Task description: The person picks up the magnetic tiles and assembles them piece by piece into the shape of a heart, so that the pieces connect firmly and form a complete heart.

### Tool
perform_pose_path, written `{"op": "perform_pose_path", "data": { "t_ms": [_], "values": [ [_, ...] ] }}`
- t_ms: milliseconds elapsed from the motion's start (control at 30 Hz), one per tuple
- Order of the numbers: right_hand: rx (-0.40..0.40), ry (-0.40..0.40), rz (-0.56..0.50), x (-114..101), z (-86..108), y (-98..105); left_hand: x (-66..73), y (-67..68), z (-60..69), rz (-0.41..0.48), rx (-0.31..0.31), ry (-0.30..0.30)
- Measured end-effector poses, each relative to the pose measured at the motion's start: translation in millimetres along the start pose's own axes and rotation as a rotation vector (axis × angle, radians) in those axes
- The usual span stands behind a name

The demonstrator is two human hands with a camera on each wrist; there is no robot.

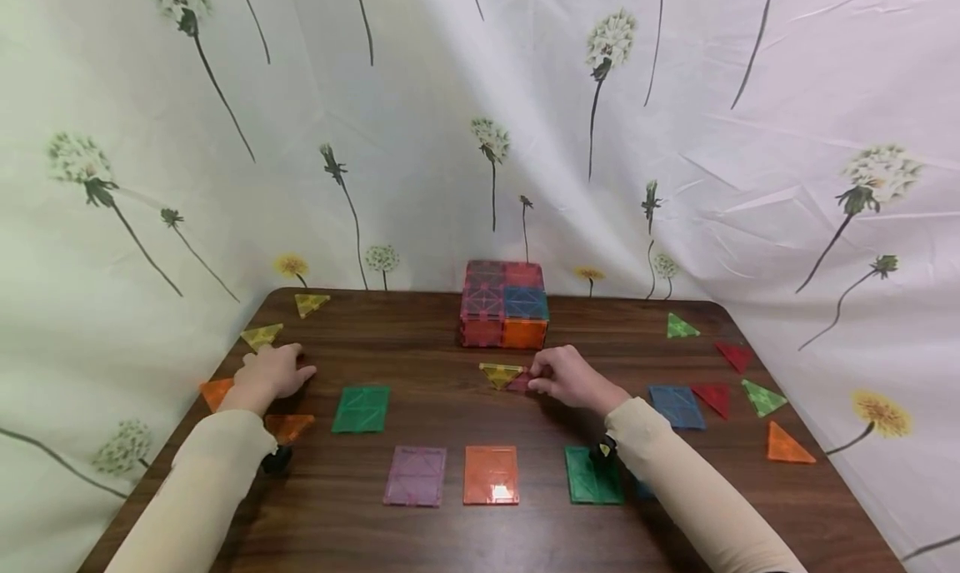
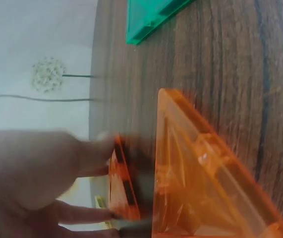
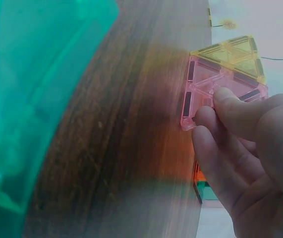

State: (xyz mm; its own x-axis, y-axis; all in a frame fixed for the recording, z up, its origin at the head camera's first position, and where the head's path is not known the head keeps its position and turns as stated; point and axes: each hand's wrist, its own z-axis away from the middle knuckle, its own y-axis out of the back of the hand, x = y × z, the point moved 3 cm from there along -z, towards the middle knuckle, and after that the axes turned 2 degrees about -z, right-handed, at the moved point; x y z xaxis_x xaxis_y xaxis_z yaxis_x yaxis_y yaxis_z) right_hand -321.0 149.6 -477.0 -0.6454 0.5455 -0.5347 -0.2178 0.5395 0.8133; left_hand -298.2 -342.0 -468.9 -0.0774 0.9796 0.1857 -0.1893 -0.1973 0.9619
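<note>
- The right hand [image 1: 566, 377] is pinching a pink tile [image 3: 200, 74] between thumb and fingers, in front of the box; a yellow triangle [image 3: 240, 54] is adjoining its edge.
- The left hand [image 1: 273, 373] is keeping thumb and fingers apart near a loose yellow triangle [image 1: 262, 336]; whether they are touching, I cannot tell.
- Farther out, the box [image 1: 485, 302] of joined squares is standing, seemingly finished in its visible faces.
- Unjoined squares, including purple [image 1: 416, 476] and orange [image 1: 491, 465], are lying flat; separate triangles are remaining along both sides.

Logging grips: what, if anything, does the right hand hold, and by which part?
The right hand pinches a pink triangle by the side away from the adjoining yellow triangle.
</note>
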Motion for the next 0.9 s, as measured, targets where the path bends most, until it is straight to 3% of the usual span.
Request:
{"op": "perform_pose_path", "data": {
  "t_ms": [67,300,433,600,833,900],
  "values": [
    [0.000,-0.005,0.002,0.6,0.2,-0.7,-2.2,-0.3,1.8,-0.006,0.006,-0.006],
    [-0.011,-0.008,0.005,1.3,0.3,-1.9,-0.9,-0.8,3.2,0.019,0.120,-0.082],
    [-0.003,-0.038,-0.022,4.6,0.4,-0.7,-2.2,-2.0,1.3,0.094,0.194,-0.142],
    [-0.011,-0.062,-0.053,7.9,0.6,-0.3,-6.8,-1.6,-0.3,0.204,0.238,-0.177],
    [-0.017,-0.044,-0.052,8.8,0.2,-0.2,-4.2,1.1,-1.8,0.178,0.294,-0.379],
    [-0.016,-0.044,-0.047,9.7,0.0,-0.3,0.8,3.1,-1.4,0.177,0.305,-0.407]
  ]
}}
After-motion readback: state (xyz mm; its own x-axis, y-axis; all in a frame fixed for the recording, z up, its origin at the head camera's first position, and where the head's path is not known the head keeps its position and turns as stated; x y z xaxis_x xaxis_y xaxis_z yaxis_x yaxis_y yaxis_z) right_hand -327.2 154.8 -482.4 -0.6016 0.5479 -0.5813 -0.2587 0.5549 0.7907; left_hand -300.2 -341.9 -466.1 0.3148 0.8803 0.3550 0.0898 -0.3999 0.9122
